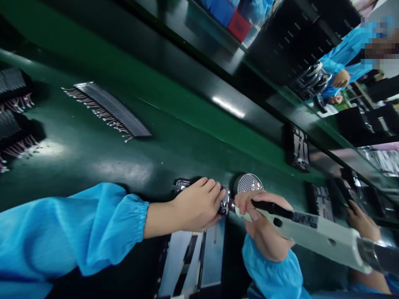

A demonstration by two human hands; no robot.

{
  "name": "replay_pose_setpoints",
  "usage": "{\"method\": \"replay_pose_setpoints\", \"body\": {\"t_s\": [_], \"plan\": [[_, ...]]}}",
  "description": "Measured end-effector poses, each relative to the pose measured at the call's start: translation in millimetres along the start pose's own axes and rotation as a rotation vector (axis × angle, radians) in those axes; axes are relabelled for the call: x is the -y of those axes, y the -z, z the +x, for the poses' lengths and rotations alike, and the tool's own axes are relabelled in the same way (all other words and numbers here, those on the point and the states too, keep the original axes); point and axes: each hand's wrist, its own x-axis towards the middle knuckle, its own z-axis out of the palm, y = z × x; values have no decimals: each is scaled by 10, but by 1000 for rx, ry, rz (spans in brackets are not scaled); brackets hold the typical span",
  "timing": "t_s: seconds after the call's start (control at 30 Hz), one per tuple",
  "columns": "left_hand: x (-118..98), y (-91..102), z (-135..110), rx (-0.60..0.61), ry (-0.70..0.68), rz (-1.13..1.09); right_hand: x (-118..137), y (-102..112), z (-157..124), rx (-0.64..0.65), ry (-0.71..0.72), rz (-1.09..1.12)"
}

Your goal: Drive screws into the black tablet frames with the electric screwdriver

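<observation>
My right hand (268, 224) is wrapped around a pale electric screwdriver (318, 236) with a black lever, held nearly level. Its tip points left and meets the edge of a small black-and-silver electronic assembly (225, 203). Over that assembly lies my left hand (198, 205), fingers curled down on it and hiding most of it. Below, a dark tray (162, 265) bears flat grey-blue panels with black strips. Just behind the screwdriver's tip stands a round metal dish (249, 182) with a perforated top.
A fanned row of thin parts with short wires (115, 110) lies at the back left, with more stacks (12, 87) at the far left. Loaded trays (299, 147) stand to the right. Another person's hand (363, 222) is near the right edge; a co-worker (339, 79) sits across.
</observation>
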Motion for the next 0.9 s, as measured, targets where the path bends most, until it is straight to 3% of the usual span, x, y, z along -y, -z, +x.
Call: {"method": "replay_pose_setpoints", "body": {"t_s": [0.77, 0.9], "plan": [[-22, 5, 10, 45, 10, -2, -77, -27, -47, 6, -25, -3], [-27, 82, 35, 118, 28, -18, -112, -35, -32, -15, 28, 28]]}}
